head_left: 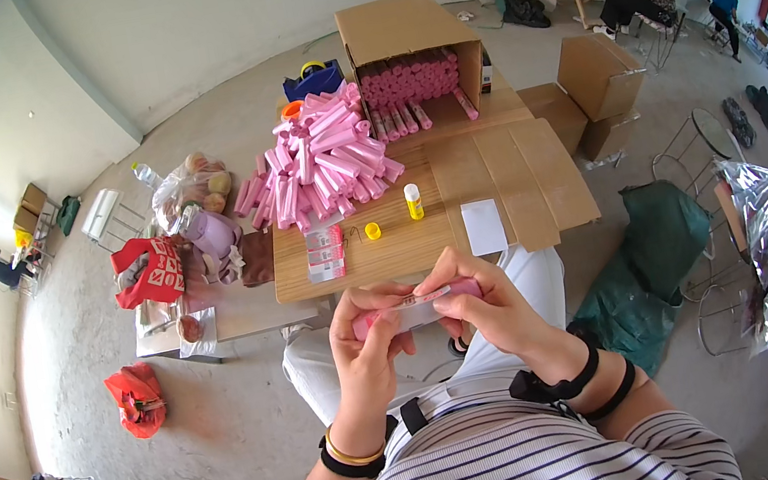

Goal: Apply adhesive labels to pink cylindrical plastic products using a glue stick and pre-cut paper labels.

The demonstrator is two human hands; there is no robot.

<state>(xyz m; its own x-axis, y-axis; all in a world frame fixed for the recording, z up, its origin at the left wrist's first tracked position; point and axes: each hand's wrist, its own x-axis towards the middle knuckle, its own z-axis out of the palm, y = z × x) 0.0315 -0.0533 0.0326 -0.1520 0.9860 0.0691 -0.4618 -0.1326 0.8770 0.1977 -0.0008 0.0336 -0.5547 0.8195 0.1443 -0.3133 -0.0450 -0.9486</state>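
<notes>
Both my hands are closed around a short pink tube (468, 289), held level above my lap just off the table's near edge. A pale paper label (419, 314) lies along its middle. My left hand (370, 331) grips the left end, and my right hand (495, 308) the right end, with both thumbs pressing on the paper. Beyond them, on the wooden table (305, 278), stand an uncapped glue stick (414, 201) and its yellow cap (373, 231). Printed pink-and-white labels (326, 254) lie at the left, and a white sheet (484, 227) at the right.
A heap of pink tubes (322, 164) covers the table's far left. Behind it sit a blue tape dispenser (315, 81) and a cardboard box (410, 25) packed with tubes. Bags and a lilac bottle (210, 232) crowd the left bench; a green sack (642, 249) lies right.
</notes>
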